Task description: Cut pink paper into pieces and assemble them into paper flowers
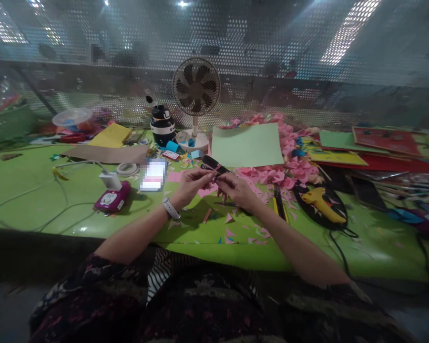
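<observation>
My left hand [193,186], with a pale watch [171,208] on its wrist, is closed in a pinch over the middle of the green table. Fingertip to fingertip with it, my right hand [238,191] is also closed. Whatever lies between the fingers is small and mostly hidden; I cannot make it out. Just behind the fingertips is a long black object [210,162], its kind unclear. Pink paper scraps [229,218] lie scattered below and around both hands. A light green paper sheet [246,145] rests behind them against a heap of pink paper flowers [289,166].
A yellow glue gun [320,202] lies on a black mat at right, beside a black-and-yellow cutter [280,204]. Left are a phone [153,175], a purple power socket [112,197] and cables. A fan [196,88] and black jar [162,126] stand behind.
</observation>
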Demonstrator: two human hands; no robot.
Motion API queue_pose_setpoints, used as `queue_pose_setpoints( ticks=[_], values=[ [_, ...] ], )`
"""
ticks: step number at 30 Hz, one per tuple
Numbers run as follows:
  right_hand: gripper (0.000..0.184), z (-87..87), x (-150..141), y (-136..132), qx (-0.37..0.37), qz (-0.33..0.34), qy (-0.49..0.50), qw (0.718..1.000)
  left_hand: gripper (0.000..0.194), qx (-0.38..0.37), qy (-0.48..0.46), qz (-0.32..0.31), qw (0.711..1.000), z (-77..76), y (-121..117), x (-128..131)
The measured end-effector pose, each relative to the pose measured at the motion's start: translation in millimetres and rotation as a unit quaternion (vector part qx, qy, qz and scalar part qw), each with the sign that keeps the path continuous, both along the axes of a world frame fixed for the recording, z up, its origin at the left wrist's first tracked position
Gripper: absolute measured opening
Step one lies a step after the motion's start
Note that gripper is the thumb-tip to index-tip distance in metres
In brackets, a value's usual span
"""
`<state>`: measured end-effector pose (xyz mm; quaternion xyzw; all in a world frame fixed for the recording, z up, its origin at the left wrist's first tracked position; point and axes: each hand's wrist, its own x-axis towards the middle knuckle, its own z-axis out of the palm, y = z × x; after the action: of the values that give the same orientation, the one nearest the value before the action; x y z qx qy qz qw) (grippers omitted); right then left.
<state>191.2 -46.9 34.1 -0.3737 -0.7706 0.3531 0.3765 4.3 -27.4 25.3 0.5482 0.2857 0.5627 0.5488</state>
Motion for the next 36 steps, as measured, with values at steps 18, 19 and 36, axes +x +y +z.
queue_pose_setpoints(
  ticks=[18,19,36],
  values=[
    [0.036,-3.8,-3.0,-0.7,0.024,-0.022,-0.014,0.999,0.041,0.007,0.008,0.015,1.0,1.3,0.4,-2.5],
    [0.035,-4.6,-4.2,-1.6,0.047,-0.037,-0.016,0.998,0.042,0.011,0.008,0.024,1.0,1.4,0.0,-2.2],
    [0.033,-3.9,-4.7,-3.3,0.133,-0.066,-0.015,0.989,0.038,0.015,0.017,0.028,0.999,0.6,1.2,-3.9]
  ],
)
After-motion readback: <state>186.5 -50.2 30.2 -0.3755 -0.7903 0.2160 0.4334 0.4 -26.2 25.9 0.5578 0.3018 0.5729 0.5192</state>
